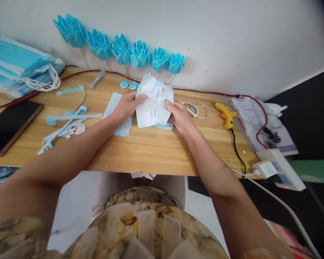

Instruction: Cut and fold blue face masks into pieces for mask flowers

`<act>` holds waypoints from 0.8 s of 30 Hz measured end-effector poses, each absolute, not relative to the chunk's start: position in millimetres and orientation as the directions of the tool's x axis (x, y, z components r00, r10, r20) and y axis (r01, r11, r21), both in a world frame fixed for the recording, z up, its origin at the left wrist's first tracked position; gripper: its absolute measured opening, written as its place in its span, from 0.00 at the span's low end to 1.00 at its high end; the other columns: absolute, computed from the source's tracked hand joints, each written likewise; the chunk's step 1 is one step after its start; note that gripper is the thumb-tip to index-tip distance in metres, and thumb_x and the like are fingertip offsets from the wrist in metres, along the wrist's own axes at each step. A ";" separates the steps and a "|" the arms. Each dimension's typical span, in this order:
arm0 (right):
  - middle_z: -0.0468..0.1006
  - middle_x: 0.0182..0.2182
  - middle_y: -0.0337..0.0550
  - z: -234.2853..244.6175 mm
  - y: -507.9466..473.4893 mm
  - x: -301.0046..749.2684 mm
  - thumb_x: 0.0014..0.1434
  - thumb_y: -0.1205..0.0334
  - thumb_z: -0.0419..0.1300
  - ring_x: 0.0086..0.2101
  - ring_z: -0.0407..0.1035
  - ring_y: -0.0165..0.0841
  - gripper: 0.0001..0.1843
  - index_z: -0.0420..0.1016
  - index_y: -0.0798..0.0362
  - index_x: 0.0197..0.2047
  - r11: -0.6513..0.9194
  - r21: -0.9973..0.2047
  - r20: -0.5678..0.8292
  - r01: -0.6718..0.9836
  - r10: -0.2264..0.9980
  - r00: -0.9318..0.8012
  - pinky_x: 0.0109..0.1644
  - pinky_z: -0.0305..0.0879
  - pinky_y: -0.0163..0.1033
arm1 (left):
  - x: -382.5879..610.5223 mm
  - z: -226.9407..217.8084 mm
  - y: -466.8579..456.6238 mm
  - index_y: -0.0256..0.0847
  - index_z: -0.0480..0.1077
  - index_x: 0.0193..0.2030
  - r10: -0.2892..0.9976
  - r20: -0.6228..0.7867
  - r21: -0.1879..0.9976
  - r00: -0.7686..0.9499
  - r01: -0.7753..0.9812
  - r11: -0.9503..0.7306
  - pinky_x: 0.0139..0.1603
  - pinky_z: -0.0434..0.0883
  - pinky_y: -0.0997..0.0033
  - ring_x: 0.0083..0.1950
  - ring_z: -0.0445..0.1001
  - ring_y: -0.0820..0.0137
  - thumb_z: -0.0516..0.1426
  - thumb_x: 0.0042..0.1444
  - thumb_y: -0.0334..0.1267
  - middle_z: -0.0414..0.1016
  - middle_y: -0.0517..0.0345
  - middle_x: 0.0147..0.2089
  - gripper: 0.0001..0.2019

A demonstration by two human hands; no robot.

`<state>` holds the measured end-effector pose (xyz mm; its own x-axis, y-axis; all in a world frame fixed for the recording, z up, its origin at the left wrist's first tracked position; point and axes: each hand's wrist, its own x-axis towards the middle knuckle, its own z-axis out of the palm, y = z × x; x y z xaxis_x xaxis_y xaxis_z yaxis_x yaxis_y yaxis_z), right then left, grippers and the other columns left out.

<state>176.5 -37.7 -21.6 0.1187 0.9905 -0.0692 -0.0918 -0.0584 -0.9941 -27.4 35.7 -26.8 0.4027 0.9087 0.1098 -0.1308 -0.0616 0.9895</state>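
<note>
At the center of the frame, a white mask sheet (153,102) was held between the two hands, the left hand (128,105) pinching its left edge, the right hand (180,115) its right edge, thumbs on top. Its pale face was turned toward the camera, creases running roughly up and down the frame, top edge sloping down rightward; its outline looked nearly square, so I could not tell its long axis.
</note>
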 end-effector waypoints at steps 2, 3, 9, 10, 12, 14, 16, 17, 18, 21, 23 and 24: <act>0.79 0.28 0.40 -21.1 -37.9 176.4 0.48 0.33 0.72 0.35 0.76 0.37 0.27 0.77 0.49 0.34 -0.057 -0.994 -0.067 -0.094 0.992 0.109 0.39 0.74 0.44 | -27.4 -25.2 34.0 0.41 0.71 0.31 0.918 0.112 0.990 0.380 -0.118 -0.072 0.31 0.69 0.70 0.32 0.74 0.67 0.67 0.58 0.51 0.74 0.58 0.28 0.17; 0.79 0.28 0.40 -20.9 -38.0 176.3 0.48 0.33 0.72 0.35 0.76 0.37 0.27 0.78 0.49 0.34 -0.058 -0.994 -0.068 -0.091 0.992 0.106 0.40 0.74 0.44 | -27.4 -24.2 33.1 0.41 0.71 0.30 0.921 0.112 0.991 0.373 -0.110 -0.076 0.29 0.68 0.70 0.31 0.73 0.68 0.67 0.58 0.52 0.74 0.58 0.28 0.17; 0.79 0.27 0.40 -20.7 -38.1 175.9 0.46 0.29 0.71 0.34 0.75 0.37 0.30 0.78 0.48 0.35 -0.068 -0.996 -0.075 -0.065 0.991 0.114 0.37 0.73 0.43 | -28.5 -18.5 29.0 0.40 0.73 0.31 0.920 0.124 0.992 0.372 -0.080 -0.101 0.29 0.68 0.69 0.31 0.74 0.67 0.65 0.60 0.55 0.76 0.57 0.28 0.19; 0.79 0.27 0.40 -20.7 -38.0 175.9 0.46 0.29 0.71 0.34 0.75 0.36 0.30 0.78 0.48 0.35 -0.066 -0.996 -0.074 -0.067 0.991 0.114 0.37 0.73 0.43 | -28.7 -17.7 28.5 0.40 0.73 0.31 0.918 0.125 0.992 0.377 -0.077 -0.103 0.29 0.68 0.69 0.31 0.74 0.67 0.64 0.61 0.55 0.75 0.57 0.28 0.19; 0.79 0.27 0.40 -20.7 -38.0 175.9 0.46 0.29 0.71 0.33 0.75 0.36 0.30 0.78 0.48 0.34 -0.061 -0.995 -0.069 -0.077 0.991 0.111 0.37 0.73 0.43 | -29.1 -16.6 27.8 0.41 0.72 0.31 0.912 0.126 0.992 0.389 -0.076 -0.104 0.29 0.68 0.69 0.31 0.74 0.67 0.64 0.61 0.56 0.74 0.58 0.27 0.20; 0.78 0.26 0.40 -20.6 -37.9 175.9 0.45 0.30 0.71 0.33 0.75 0.36 0.30 0.77 0.48 0.34 -0.062 -0.995 -0.070 -0.080 0.991 0.112 0.37 0.73 0.43 | -29.3 -16.5 27.6 0.41 0.72 0.30 0.910 0.131 0.991 0.393 -0.082 -0.108 0.27 0.67 0.70 0.30 0.73 0.68 0.64 0.61 0.57 0.74 0.58 0.27 0.20; 0.78 0.26 0.39 -20.5 -37.8 175.8 0.45 0.30 0.72 0.33 0.74 0.36 0.29 0.77 0.48 0.34 -0.070 -0.995 -0.078 -0.075 0.990 0.117 0.38 0.73 0.43 | -29.3 -17.7 28.3 0.41 0.71 0.29 0.912 0.136 0.990 0.387 -0.091 -0.109 0.28 0.67 0.69 0.30 0.72 0.68 0.65 0.60 0.56 0.73 0.58 0.26 0.21; 0.78 0.26 0.39 -20.6 -37.8 175.8 0.45 0.31 0.72 0.33 0.74 0.36 0.29 0.77 0.49 0.33 -0.074 -0.995 -0.082 -0.072 0.989 0.120 0.38 0.73 0.43 | -29.2 -18.7 28.9 0.41 0.71 0.29 0.913 0.134 0.990 0.385 -0.093 -0.106 0.29 0.67 0.69 0.30 0.73 0.68 0.65 0.60 0.56 0.73 0.58 0.26 0.20; 0.78 0.26 0.39 -20.6 -37.8 175.9 0.46 0.31 0.72 0.33 0.74 0.35 0.29 0.77 0.49 0.33 -0.075 -0.995 -0.083 -0.071 0.989 0.120 0.38 0.72 0.43 | -29.0 -19.8 29.6 0.41 0.71 0.29 0.914 0.129 0.990 0.386 -0.094 -0.101 0.30 0.68 0.68 0.30 0.73 0.67 0.65 0.61 0.55 0.73 0.58 0.26 0.20; 0.77 0.27 0.39 -20.4 -37.9 176.0 0.46 0.35 0.73 0.31 0.72 0.34 0.27 0.76 0.49 0.33 -0.072 -0.995 -0.080 -0.073 0.991 0.109 0.38 0.70 0.42 | -28.2 -23.6 32.1 0.40 0.72 0.30 0.918 0.108 0.993 0.381 -0.094 -0.077 0.32 0.69 0.68 0.31 0.74 0.67 0.65 0.61 0.51 0.74 0.58 0.27 0.17; 0.78 0.29 0.38 -19.6 -38.1 175.9 0.46 0.39 0.74 0.31 0.71 0.33 0.24 0.77 0.49 0.35 -0.071 -0.995 -0.079 -0.075 0.992 0.102 0.38 0.69 0.42 | -27.5 -24.8 33.4 0.40 0.73 0.31 0.921 0.091 0.993 0.379 -0.104 -0.055 0.33 0.70 0.68 0.32 0.75 0.67 0.66 0.60 0.47 0.76 0.58 0.28 0.14; 0.78 0.29 0.38 -18.9 -38.1 175.8 0.46 0.41 0.74 0.31 0.70 0.33 0.23 0.78 0.49 0.35 -0.069 -0.995 -0.076 -0.072 0.992 0.099 0.37 0.68 0.41 | -27.3 -24.5 33.7 0.39 0.74 0.32 0.921 0.082 0.993 0.382 -0.111 -0.043 0.34 0.71 0.69 0.32 0.75 0.67 0.66 0.59 0.44 0.77 0.58 0.29 0.11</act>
